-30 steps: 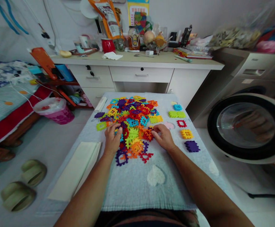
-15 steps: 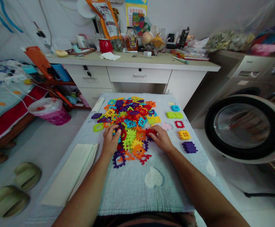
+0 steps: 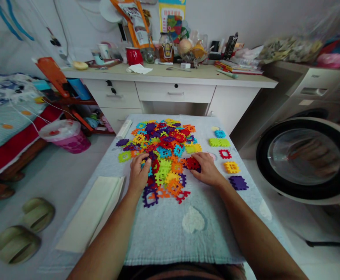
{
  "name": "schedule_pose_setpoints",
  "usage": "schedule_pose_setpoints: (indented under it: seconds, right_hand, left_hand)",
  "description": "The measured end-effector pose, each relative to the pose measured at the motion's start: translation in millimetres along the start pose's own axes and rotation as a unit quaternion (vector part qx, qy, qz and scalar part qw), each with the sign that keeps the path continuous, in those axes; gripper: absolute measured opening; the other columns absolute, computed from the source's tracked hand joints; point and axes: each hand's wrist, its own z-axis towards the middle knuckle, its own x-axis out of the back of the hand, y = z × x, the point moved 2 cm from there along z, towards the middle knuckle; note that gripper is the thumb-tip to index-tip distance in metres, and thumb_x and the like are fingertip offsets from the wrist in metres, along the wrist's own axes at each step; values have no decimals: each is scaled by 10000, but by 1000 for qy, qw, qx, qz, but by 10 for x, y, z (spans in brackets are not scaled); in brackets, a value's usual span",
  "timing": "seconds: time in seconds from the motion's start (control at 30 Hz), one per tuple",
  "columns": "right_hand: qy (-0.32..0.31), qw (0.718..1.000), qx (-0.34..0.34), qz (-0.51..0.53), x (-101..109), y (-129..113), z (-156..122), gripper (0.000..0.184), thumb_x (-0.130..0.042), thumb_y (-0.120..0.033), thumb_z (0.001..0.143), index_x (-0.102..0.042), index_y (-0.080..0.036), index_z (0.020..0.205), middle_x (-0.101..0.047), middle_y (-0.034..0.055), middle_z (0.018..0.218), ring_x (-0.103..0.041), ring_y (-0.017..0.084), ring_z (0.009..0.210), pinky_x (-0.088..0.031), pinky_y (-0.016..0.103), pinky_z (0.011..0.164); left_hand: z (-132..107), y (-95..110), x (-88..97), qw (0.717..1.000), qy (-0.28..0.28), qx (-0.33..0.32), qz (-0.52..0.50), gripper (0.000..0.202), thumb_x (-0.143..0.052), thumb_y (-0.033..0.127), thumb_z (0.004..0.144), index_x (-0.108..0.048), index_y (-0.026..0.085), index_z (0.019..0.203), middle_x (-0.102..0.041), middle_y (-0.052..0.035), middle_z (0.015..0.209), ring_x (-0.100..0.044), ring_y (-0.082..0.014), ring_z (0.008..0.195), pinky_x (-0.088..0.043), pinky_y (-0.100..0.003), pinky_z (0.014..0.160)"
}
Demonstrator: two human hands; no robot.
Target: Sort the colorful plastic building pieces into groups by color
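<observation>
A heap of colourful plastic interlocking tiles [image 3: 164, 166] with notched edges covers the middle of the cloth. My left hand [image 3: 139, 173] rests against the heap's left side, thumb apart from the curled fingers, with no tile visibly held. At the heap's right side, my right hand [image 3: 207, 170] has its fingers and thumb around a red interlocking tile [image 3: 192, 163], low over the cloth. Dark purple shows beside that tile. Off to the right lies a column of separate pieces: a blue tile [image 3: 220, 133], a green pair [image 3: 219, 142], a red frame [image 3: 225, 154], a yellow tile [image 3: 231, 167] and a purple tile [image 3: 238, 182].
A pale cloth [image 3: 158, 237] covers the table. Folded white material [image 3: 89, 214] lies at its left, a white box [image 3: 124, 129] farther back. Beyond stands a cluttered desk [image 3: 175, 92]; at right is a washing machine with its round door [image 3: 307, 160] swung out.
My right hand has shifted slightly right, away from the heap, and more of the red tile shows at its fingers. My left hand stays almost in place. The whole view has shifted slightly.
</observation>
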Motion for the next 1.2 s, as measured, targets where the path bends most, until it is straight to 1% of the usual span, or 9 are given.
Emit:
schedule_pose_setpoints:
  seconds: [0.17, 0.33, 0.4, 0.5, 0.73, 0.87, 1.03, 1.1, 1.2]
  right_hand:
    - [-34, 999, -19, 5, -18, 56, 30, 469, -650, -263, 853, -617, -153, 1307, -614, 163, 1240, -529, 296, 1150, -386, 444, 1034]
    - [-69, 997, -15, 21, 36, -21, 38, 548, -723, -419, 829, -620, -142, 1290, -589, 167, 1251, -526, 305, 1151, -404, 446, 1015]
    - [-74, 997, -20, 22, 50, -54, 40, 504, -698, -407, 852, -625, -148, 1278, -592, 163, 1244, -530, 303, 1147, -407, 446, 1009]
    - [-69, 997, -20, 31, 45, -84, 48, 446, -689, -328, 847, -627, -161, 1256, -598, 148, 1219, -537, 293, 1137, -415, 441, 1007]
    - [-7, 997, 5, 75, 147, -14, 60, 541, -655, -179, 786, -564, -200, 1318, -541, 130, 1271, -536, 272, 1181, -432, 450, 1059]
    - [16, 998, -4, 60, 509, 295, 44, 557, -637, -159, 770, -550, -231, 1315, -555, 99, 1269, -558, 255, 1183, -445, 437, 1075]
    - [33, 993, -110, -27, 1034, 1021, 12, 556, -718, -241, 745, -605, -211, 1289, -552, 126, 1284, -571, 291, 1152, -476, 457, 1033]
    - [8, 986, -152, -74, 1124, 1278, 7, 557, -760, -249, 719, -645, -208, 1263, -566, 136, 1264, -564, 315, 1161, -470, 468, 1032]
    - [-67, 979, -171, -89, 1098, 1508, 18, 540, -783, -235, 721, -679, -193, 1249, -601, 140, 1226, -591, 295, 1123, -482, 410, 1009]
  left_hand:
    - [12, 9, 28, 999, 13, 18, -25, 367, -503, 501, 917, -666, 220, 1088, -645, -68, 1215, -566, -236, 1227, -414, -403, 1133]
    - [19, -16, -22, 1000, -11, 11, -14, 383, -528, 515, 894, -658, 226, 1108, -640, -75, 1204, -578, -246, 1204, -427, -431, 1116]
    - [11, -19, -40, 1000, -21, 2, -1, 398, -542, 523, 880, -653, 230, 1125, -638, -82, 1217, -565, -257, 1218, -401, -455, 1131]
    - [-7, -16, -52, 999, -33, -7, 24, 414, -557, 530, 865, -649, 237, 1142, -636, -88, 1222, -554, -268, 1222, -380, -478, 1136]
    - [-17, -27, -56, 997, -52, -20, 50, 399, -555, 527, 871, -637, 254, 1151, -634, -81, 1223, -542, -263, 1241, -361, -474, 1145]
    - [-4, -46, -63, 996, -59, -28, 59, 404, -545, 536, 877, -635, 249, 1147, -634, -83, 1236, -539, -267, 1252, -352, -478, 1150]
    - [10, -73, -74, 996, -63, -28, 63, 422, -549, 549, 871, -633, 245, 1151, -639, -83, 1232, -547, -270, 1243, -354, -469, 1147]
    - [13, -75, -76, 996, -64, -28, 63, 430, -555, 557, 864, -633, 244, 1148, -640, -84, 1227, -549, -272, 1238, -357, -470, 1145]
    - [14, -70, -74, 995, -66, -24, 64, 450, -558, 567, 862, -632, 236, 1158, -639, -89, 1225, -553, -277, 1230, -360, -481, 1141]
